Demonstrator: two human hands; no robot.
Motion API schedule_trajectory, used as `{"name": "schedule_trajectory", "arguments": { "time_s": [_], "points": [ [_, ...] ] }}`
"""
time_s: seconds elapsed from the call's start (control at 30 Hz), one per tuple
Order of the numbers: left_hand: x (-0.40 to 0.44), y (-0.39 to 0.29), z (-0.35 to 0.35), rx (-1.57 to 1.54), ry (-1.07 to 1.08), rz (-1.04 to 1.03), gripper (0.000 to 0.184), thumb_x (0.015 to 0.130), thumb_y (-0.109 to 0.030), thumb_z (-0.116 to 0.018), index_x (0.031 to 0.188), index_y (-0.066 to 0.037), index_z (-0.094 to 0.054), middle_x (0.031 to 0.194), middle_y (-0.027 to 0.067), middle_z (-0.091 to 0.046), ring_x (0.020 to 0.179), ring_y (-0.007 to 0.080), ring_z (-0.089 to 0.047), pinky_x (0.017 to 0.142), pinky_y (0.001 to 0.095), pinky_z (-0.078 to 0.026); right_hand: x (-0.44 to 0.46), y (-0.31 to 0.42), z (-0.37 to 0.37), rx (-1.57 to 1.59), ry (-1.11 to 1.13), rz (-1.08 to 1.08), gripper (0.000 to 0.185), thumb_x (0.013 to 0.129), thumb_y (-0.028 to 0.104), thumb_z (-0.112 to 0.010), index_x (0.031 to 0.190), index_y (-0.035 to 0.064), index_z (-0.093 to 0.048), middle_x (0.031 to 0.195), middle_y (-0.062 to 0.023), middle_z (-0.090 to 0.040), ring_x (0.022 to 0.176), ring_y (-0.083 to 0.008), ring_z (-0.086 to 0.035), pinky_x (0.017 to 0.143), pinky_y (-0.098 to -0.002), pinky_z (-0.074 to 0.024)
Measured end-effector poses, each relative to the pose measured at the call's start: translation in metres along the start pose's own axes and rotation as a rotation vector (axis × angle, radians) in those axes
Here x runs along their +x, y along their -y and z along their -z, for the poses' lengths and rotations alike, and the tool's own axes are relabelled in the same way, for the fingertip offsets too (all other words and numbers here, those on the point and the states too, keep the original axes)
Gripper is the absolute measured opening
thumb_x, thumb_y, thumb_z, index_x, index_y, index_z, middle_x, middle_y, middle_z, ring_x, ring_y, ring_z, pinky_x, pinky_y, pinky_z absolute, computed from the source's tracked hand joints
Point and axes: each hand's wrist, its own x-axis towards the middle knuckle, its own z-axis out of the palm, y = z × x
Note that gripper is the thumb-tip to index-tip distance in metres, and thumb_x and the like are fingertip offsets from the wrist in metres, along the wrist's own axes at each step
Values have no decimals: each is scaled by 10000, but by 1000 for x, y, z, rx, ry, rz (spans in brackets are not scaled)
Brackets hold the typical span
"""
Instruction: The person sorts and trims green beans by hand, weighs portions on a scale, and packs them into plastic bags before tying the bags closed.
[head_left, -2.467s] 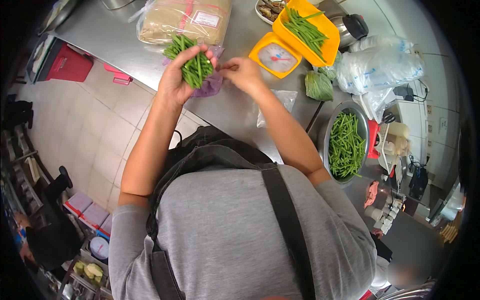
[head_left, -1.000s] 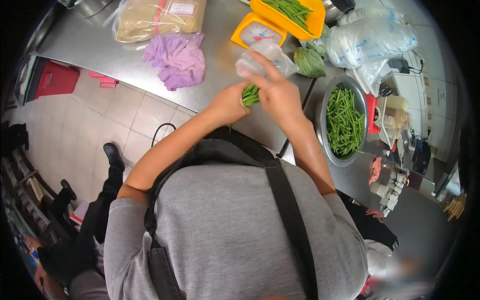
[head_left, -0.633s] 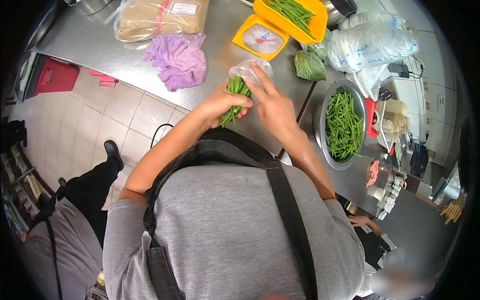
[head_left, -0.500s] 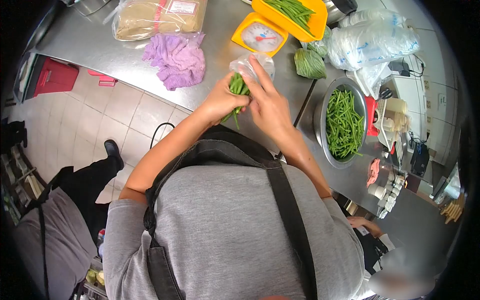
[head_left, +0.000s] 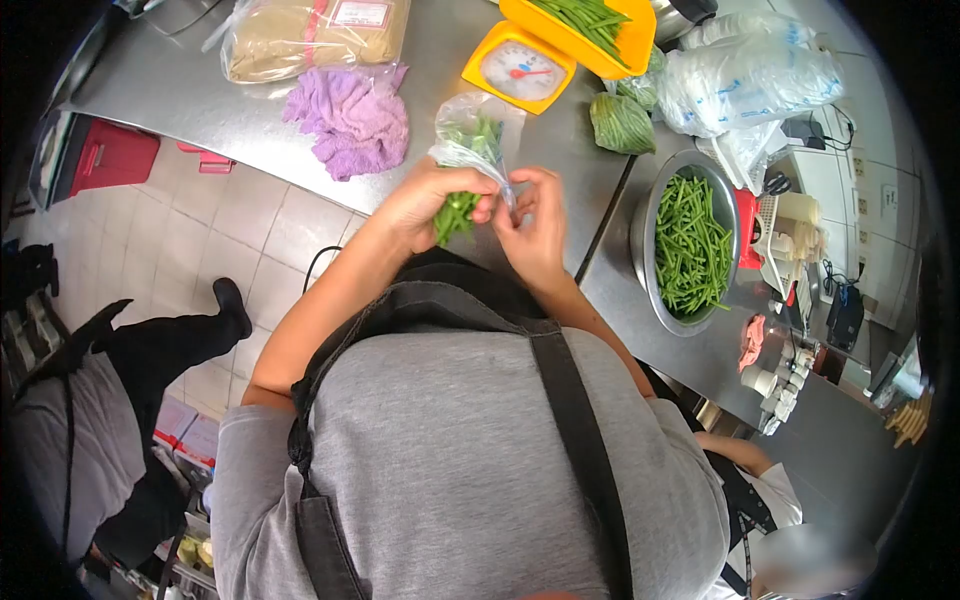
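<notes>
Steel desk (head_left: 250, 125), smooth, dull-shiny, under and beyond left grip (head_left: 412, 205) and right grip (head_left: 538, 225). Round-rimmed metal bowl (head_left: 643, 240), right of right grip, heaped with slim green beans (head_left: 690, 240), all unbagged. Crumpled, fluffy purple towel (head_left: 355, 120), beyond left grip, leftward. Glossy yellow tray (head_left: 636, 38), beyond right grip: more beans, unbagged. Thin, wrinkled clear bag (head_left: 508, 120), at both grips. Bunch (head_left: 456, 212) in left grip, fingers curled closed; roughly half bagged, by look, lower ends outside. Right grip nearly closed, pinching bag edge.
</notes>
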Motion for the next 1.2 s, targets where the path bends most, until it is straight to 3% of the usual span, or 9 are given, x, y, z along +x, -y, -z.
{"name": "schedule_trajectory", "arguments": {
  "time_s": [0.03,0.17,0.37,0.5,0.6,0.73,0.9,1.07,1.2],
  "points": [
    [4,7,1,18,-29,-59,119,779,-52,-706,833,24,-633,711,73,-618,634,147,-594,575,281,-481,-1,-9,-5,148,33,-267,175,868,-100,-580,988,28,-584,983,-69,-657,921,-132,-632,703,-255,-496],
    [18,19,13,65,-187,-152,176,792,-3,-693,954,24,-631,830,95,-660,715,176,-648,642,305,-528,-2,-26,-11,130,-6,125,136,858,-48,-614,962,17,-553,856,-43,-630,748,-87,-583,649,-234,-476],
    [37,33,-3,-209,-470,-473,253,841,39,-648,1088,25,-598,947,72,-644,830,191,-639,733,323,-535,-21,6,-27,446,-11,-14,125,828,-60,-645,894,15,-569,812,-54,-606,716,-105,-588,664,-252,-495],
    [41,35,4,91,-519,-586,199,879,-75,-695,1057,-22,-622,942,55,-640,828,170,-625,721,292,-513,-16,22,-13,92,243,201,175,838,-83,-681,966,4,-601,991,-50,-633,863,-104,-595,792,-260,-495],
    [35,27,-2,-13,-454,-427,215,890,-127,-705,1067,-30,-633,949,55,-656,823,162,-636,715,284,-517,1,30,2,58,316,470,184,859,-60,-653,1026,7,-614,1003,-52,-658,858,-119,-618,790,-265,-506],
    [29,25,0,-316,-194,-263,231,855,-55,-727,1052,8,-623,953,83,-670,826,177,-668,700,316,-552,42,5,8,114,-143,162,150,928,21,-572,1067,1,-625,937,-85,-665,754,-141,-630,688,-275,-519],
    [22,-5,-14,496,-182,-224,208,815,-53,-703,995,22,-632,855,123,-688,801,236,-691,675,359,-559,36,-36,7,405,342,-457,180,953,29,-509,1094,-27,-608,922,-101,-668,751,-154,-643,671,-283,-531],
    [37,-8,-22,1504,-222,-273,246,734,-110,-643,897,74,-659,971,318,-646,919,450,-637,767,488,-511,9,-18,-19,580,505,-656,176,971,84,-480,1025,-31,-601,847,-115,-679,737,-189,-664,639,-296,-520],
    [57,0,-13,1866,-79,-145,241,757,-93,-618,968,3,-685,1002,286,-662,985,403,-646,841,471,-509,-1,-8,-16,711,494,-698,185,978,133,-520,1026,-27,-600,850,-123,-678,745,-203,-664,668,-322,-523]
  ]
}}
